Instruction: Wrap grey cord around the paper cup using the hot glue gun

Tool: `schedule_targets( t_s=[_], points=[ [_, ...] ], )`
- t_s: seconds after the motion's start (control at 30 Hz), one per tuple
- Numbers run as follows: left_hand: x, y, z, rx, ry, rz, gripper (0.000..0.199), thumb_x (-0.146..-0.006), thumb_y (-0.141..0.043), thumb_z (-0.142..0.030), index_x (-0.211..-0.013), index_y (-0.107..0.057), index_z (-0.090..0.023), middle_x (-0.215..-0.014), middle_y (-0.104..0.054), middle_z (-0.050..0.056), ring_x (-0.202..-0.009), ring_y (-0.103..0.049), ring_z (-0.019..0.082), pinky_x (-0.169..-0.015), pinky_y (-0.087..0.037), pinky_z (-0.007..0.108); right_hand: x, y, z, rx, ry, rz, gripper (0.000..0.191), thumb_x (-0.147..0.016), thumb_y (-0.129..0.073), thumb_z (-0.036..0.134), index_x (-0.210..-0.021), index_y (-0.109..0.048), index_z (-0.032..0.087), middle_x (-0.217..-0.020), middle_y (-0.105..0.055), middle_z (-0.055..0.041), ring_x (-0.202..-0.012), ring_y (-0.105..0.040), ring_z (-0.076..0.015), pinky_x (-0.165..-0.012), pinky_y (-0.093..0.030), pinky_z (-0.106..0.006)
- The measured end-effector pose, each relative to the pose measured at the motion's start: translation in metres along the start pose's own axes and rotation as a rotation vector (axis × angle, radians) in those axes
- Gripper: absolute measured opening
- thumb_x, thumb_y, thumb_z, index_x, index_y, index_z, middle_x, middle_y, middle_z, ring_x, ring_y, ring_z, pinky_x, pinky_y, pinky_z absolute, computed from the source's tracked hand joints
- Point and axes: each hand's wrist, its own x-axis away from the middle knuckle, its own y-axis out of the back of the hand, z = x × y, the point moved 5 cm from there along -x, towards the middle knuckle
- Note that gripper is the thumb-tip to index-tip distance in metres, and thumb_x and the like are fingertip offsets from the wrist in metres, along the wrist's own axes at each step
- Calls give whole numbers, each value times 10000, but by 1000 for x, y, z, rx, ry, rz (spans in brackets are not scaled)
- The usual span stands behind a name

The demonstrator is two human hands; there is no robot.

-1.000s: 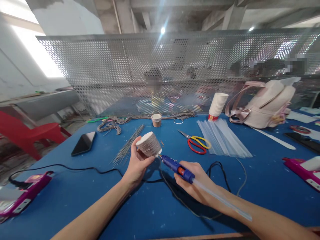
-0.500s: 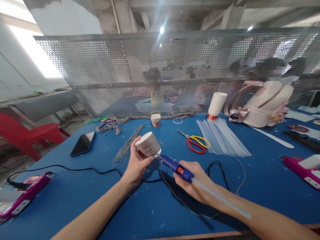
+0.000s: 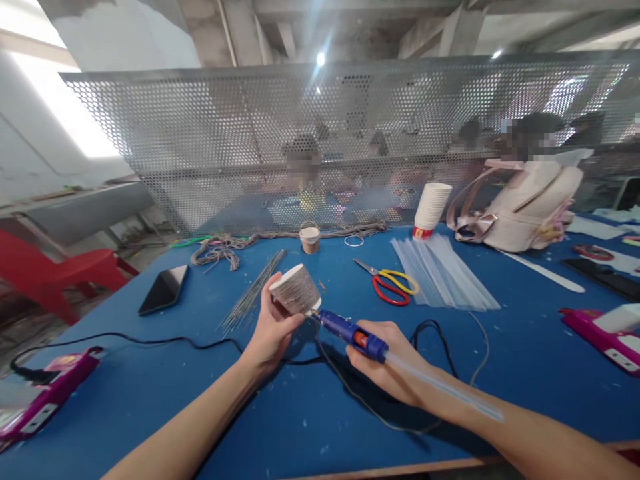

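Observation:
My left hand [image 3: 273,330] is closed around a paper cup [image 3: 296,291] wrapped in grey-brown cord, tilted on its side above the table. In my right hand [image 3: 387,363] is a blue hot glue gun [image 3: 350,332], with a clear glue stick [image 3: 445,388] poking out of its back end. The gun's nozzle meets the cup's rim close to my left thumb, and whether glue is coming out is too small to tell. Scissors [image 3: 390,287] with a red and a yellow handle lie open beyond my right hand. Thin grey wires [image 3: 255,288] lie behind my left hand.
On the blue table [image 3: 280,427] are a phone [image 3: 164,289], a small cord-wrapped bucket [image 3: 310,241], stacked paper cups [image 3: 431,210], clear glue sticks [image 3: 445,273], a pale backpack [image 3: 525,210] and purple power strips [image 3: 55,393]. Cables run under my arms. A perforated metal screen [image 3: 225,147] stands behind.
The whole view has shifted slightly. Both hands, the cup and the glue gun keep almost the same pose, with the nozzle still at the rim.

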Motion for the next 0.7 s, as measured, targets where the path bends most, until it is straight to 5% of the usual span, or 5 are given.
schedule_targets(
  t_s=[0.2, 0.7],
  points=[
    [0, 0, -1, 17, 15, 12, 805, -556, -834, -124, -1249, -490, -343, -1215, -613, 20, -1152, -595, 239, -1032, -448, 391, -1, 7, -4, -56, -121, 12, 196, -755, -483, 303, -611, -379, 220, -574, -420, 35, -523, -329, -108, -498, -302, -241],
    [1, 0, 2, 89, 92, 31, 840, -551, -829, -123, -1292, -500, -341, -1317, -590, 37, -1228, -561, 308, -1067, -419, 474, -2, 7, -3, -103, -137, 29, 188, -740, -489, 304, -602, -395, 217, -560, -409, 42, -515, -335, -103, -495, -283, -248]
  ],
)
